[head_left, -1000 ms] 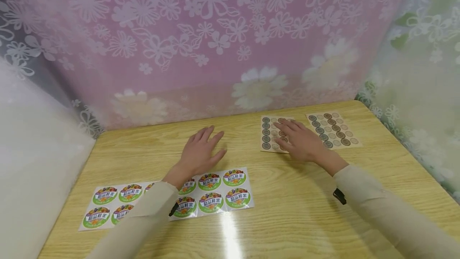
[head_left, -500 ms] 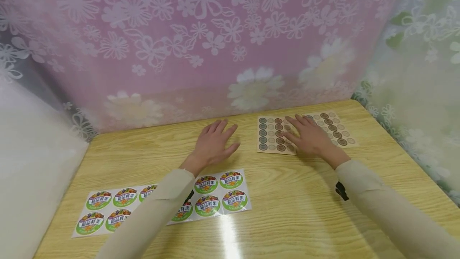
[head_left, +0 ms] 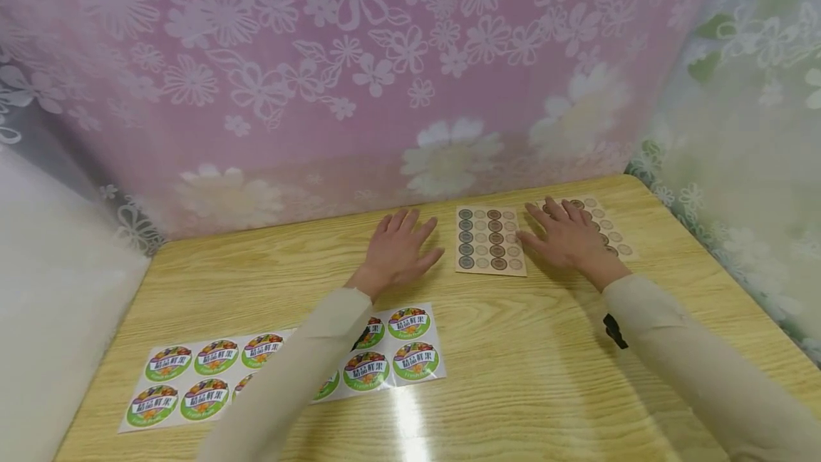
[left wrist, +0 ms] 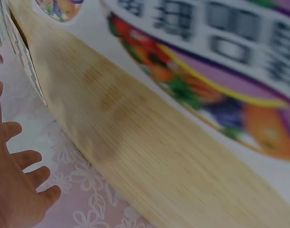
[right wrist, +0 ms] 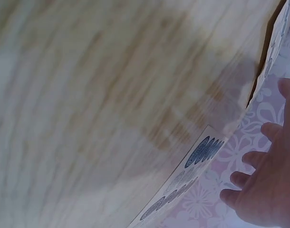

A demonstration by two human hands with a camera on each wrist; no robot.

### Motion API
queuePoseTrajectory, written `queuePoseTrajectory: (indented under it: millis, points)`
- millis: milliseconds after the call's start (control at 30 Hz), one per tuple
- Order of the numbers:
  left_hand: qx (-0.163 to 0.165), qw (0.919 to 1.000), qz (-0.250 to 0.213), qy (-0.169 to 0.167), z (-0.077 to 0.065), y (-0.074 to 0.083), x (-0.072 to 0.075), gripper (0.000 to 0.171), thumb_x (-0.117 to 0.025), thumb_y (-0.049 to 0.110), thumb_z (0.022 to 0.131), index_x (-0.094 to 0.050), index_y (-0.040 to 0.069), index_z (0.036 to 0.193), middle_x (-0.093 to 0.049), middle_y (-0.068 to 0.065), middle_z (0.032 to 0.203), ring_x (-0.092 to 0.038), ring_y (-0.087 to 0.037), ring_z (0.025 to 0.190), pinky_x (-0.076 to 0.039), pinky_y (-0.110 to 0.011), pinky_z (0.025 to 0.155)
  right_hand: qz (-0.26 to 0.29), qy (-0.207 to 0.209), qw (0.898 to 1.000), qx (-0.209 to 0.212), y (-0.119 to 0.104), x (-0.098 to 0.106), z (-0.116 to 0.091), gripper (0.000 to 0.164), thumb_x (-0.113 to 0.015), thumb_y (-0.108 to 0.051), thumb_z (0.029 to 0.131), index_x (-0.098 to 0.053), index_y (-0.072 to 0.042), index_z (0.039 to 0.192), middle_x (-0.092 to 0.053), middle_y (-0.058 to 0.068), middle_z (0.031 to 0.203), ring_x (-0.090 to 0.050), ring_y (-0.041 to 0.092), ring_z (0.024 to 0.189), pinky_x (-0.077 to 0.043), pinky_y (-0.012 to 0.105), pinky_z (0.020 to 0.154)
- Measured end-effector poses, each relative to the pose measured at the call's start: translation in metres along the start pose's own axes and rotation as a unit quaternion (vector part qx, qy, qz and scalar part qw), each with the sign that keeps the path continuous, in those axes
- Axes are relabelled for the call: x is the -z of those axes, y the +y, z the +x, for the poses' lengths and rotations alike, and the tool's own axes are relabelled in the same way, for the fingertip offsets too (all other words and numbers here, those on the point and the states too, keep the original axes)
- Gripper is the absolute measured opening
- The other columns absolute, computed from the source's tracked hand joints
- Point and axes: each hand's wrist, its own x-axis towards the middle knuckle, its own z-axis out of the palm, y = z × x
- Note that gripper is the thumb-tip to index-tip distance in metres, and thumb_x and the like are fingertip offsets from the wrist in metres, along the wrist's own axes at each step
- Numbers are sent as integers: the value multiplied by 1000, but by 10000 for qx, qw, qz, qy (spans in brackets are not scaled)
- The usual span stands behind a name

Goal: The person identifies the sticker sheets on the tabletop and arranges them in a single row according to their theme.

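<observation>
Fingers spread and mostly straight, my left hand (head_left: 399,252) is over the table just left of a tan sheet of small round stickers (head_left: 490,241). It holds nothing. My right hand (head_left: 567,237) is likewise spread, above a second tan sticker sheet (head_left: 617,230), covering much of it. Its thumb reaches toward the right edge of the first tan sheet. Below the left forearm lie glossy white sheets of large round fruit stickers (head_left: 413,341), partly hidden by the sleeve. The right wrist view also shows the edge of a tan sheet (right wrist: 183,175) near the open fingers.
The wood-grain table (head_left: 513,376) ends at the back against a pink flowered cloth (head_left: 321,127). A pale flowered cloth (head_left: 757,162) closes off the right side. More fruit stickers (head_left: 204,398) lie at the front left.
Both hands have moved right, the left more than the right. The right hand has come off the first tan sheet, which now shows fully, and is over the second one.
</observation>
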Motion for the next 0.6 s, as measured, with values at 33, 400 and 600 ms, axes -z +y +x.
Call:
queuePoseTrajectory:
  millis: [33,400,600]
  points:
    - [14,10000,-13,-31,3,2,0,62,-29,59,98,-31,27,151,-26,-10,154,-20,-30,141,-19,-48,111,39,-33,10000,-11,0,0,1,77,-30,-64,96,-19,-14,154,-10,26,154,-6,51,137,-4,64,106]
    - [360,9983,-182,-412,35,14,-8,63,-26,59,98,-25,28,153,-25,-7,153,-19,-27,141,-20,-45,110,244,-71,9997,6,-7,1,11,76,-30,-60,98,-19,-10,153,-10,29,153,-7,52,137,-4,61,109]
    - [449,9955,-747,-380,50,18,-15,59,-33,52,100,-27,23,152,-26,-7,153,-21,-28,140,-24,-46,109,754,-52,9971,-83,-12,4,17,74,-32,-55,100,-19,-5,152,-15,30,152,-11,48,138,-6,60,109]
